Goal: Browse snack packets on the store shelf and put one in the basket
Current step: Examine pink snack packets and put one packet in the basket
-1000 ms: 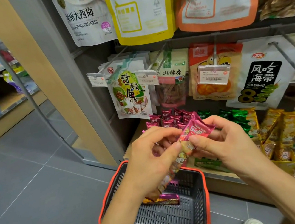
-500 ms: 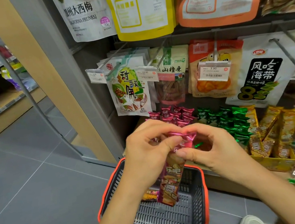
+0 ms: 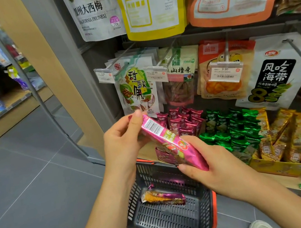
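Two hands grip the long pink foil snack packet (image 3: 170, 142), left hand (image 3: 124, 138) pinching its top end, right hand (image 3: 210, 163) its lower end. No longer dangling, it lies barcode-up over the grey red-rimmed plastic basket (image 3: 205, 207) beneath the hands: likely label-reading, not dropped yet.

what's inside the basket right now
One packet with purple ends lies on the basket floor. The basket's far corner is covered by the right hand and the pink packet it holds with the left hand, so anything there cannot be seen.
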Demonstrator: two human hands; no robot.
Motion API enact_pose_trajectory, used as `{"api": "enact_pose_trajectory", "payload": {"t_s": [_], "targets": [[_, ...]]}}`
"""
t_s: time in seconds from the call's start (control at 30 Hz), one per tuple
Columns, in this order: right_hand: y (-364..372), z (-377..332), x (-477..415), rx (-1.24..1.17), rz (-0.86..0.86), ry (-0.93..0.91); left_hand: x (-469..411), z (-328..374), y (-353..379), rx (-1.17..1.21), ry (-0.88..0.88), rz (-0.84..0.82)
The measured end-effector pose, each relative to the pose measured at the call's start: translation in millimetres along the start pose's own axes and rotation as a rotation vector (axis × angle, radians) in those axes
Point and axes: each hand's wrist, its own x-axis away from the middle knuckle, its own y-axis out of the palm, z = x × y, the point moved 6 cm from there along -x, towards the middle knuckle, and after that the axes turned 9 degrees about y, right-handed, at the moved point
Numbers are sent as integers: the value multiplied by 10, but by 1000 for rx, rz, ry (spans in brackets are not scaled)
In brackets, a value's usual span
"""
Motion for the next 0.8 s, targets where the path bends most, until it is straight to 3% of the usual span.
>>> {"api": "enact_pose_trajectory", "payload": {"t_s": [0.17, 0.27, 0.5, 0.7, 0.8], "targets": [[-64, 37, -4, -286, -98, 48, -70, -85, -203, 84, -45, 251], [-170, 13, -12, -403, -89, 49, -104, -149, -260, 176, -70, 303], [-187, 88, -36, -566, 37, 134, -51, -239, 21, 313, -162, 145], [-211, 90, -75, -576, 178, 189, 178, -411, 375, 181, -297, -189], [-216, 136, -78, -597, 196, 236, 189, -435, 391, 109, -288, -222]]}}
